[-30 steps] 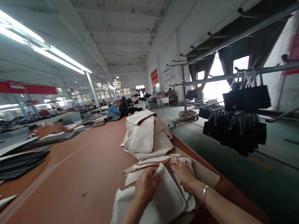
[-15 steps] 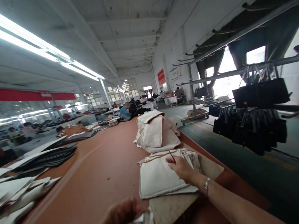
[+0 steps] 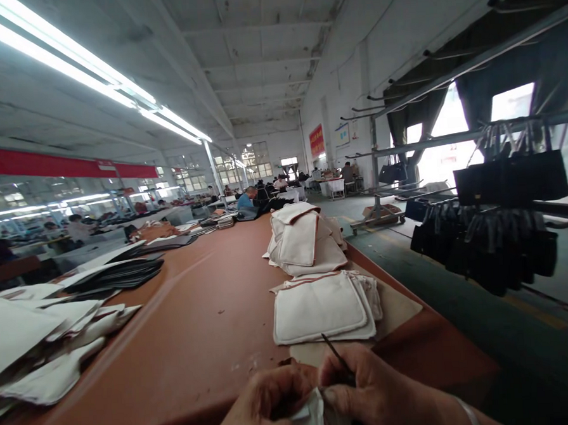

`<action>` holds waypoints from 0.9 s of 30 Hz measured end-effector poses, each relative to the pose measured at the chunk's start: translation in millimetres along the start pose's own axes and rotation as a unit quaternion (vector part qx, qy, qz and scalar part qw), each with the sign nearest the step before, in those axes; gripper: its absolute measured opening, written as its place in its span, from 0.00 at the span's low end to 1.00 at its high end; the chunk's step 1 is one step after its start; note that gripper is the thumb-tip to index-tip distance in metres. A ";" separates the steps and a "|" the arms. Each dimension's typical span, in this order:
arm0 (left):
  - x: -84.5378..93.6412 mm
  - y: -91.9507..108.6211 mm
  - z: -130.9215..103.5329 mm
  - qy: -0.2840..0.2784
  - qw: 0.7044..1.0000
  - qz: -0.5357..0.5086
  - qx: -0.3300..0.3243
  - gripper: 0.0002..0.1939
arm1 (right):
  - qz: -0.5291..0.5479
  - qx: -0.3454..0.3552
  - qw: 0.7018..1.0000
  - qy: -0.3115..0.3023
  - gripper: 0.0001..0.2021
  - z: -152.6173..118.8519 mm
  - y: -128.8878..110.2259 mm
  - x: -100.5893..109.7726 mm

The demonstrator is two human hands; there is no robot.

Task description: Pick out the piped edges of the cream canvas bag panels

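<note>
At the bottom of the view, my left hand [image 3: 274, 397] is closed on a small pale fabric piece [image 3: 310, 414]. My right hand [image 3: 369, 389] meets it from the other side, fingers round a thin dark pointed tool [image 3: 335, 350] whose tip points up and left. The tool's lower end is hidden in the hand, so its exact kind does not show. Just beyond both hands lies a stack of cream fabric panels [image 3: 317, 309] with stitched edges, on a beige sheet [image 3: 398, 305]. Farther off is a taller pile of cream pieces [image 3: 299, 240] with brown edging.
The table [image 3: 200, 344] has a brown cover. Along its left side lie white panels [image 3: 28, 330] and dark stacked sheets [image 3: 116, 275]. Black handbags [image 3: 511, 178] hang from a metal rack [image 3: 418, 147] on the right. A person in blue [image 3: 246, 198] sits beyond the table's far end.
My right hand has drawn back from the cream stack to my left hand, still carrying the dark tool. My left hand has moved right with the fabric piece. The view has shifted slightly left.
</note>
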State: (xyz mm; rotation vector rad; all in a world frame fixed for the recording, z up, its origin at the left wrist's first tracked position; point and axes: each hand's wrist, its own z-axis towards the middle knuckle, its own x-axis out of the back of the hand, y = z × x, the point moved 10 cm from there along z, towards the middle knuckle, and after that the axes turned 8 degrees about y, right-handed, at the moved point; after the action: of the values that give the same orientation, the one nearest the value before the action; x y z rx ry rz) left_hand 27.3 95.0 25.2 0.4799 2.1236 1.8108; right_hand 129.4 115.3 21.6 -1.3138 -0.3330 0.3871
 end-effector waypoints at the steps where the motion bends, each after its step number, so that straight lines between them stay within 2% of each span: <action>1: -1.7 -2.8 0.6 -0.002 1.000 0.007 -0.003 0.25 | -0.019 -0.008 1.000 0.000 0.11 -3.1 -1.8 -0.3; 3: -5.0 -9.0 1.8 -0.003 1.000 0.020 -0.001 0.28 | -0.029 -0.036 0.999 0.004 0.13 -8.7 -2.2 -1.0; 6: -8.2 -16.0 3.5 0.010 0.999 0.023 0.020 0.25 | 0.001 -0.065 0.998 0.002 0.13 -13.5 -1.0 -3.6; 10: -11.5 -13.8 5.9 0.021 0.999 -0.023 0.025 0.22 | 0.043 -0.102 0.994 0.012 0.13 -14.9 8.7 -3.1; 14: -12.7 -19.9 8.9 0.031 0.997 -0.034 0.059 0.15 | 0.073 -0.163 0.983 0.031 0.12 -19.7 25.9 -1.7; 17: -15.9 -21.7 10.8 0.041 0.997 -0.026 0.067 0.10 | 0.073 -0.173 0.981 0.040 0.12 -22.3 31.0 0.4; 22: -20.7 -21.9 13.0 0.058 0.995 0.022 0.076 0.05 | -0.048 -0.110 0.991 0.050 0.13 -17.9 13.7 7.4; 27: -21.0 -18.2 16.1 0.062 0.994 0.071 0.064 0.05 | -0.130 -0.125 0.980 0.084 0.02 -15.6 18.1 14.1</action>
State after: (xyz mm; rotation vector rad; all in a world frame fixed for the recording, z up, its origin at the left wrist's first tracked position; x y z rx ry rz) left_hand 52.2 97.3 5.1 0.5760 2.3548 1.8309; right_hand 147.4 112.0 0.8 -1.5153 -0.4144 0.0110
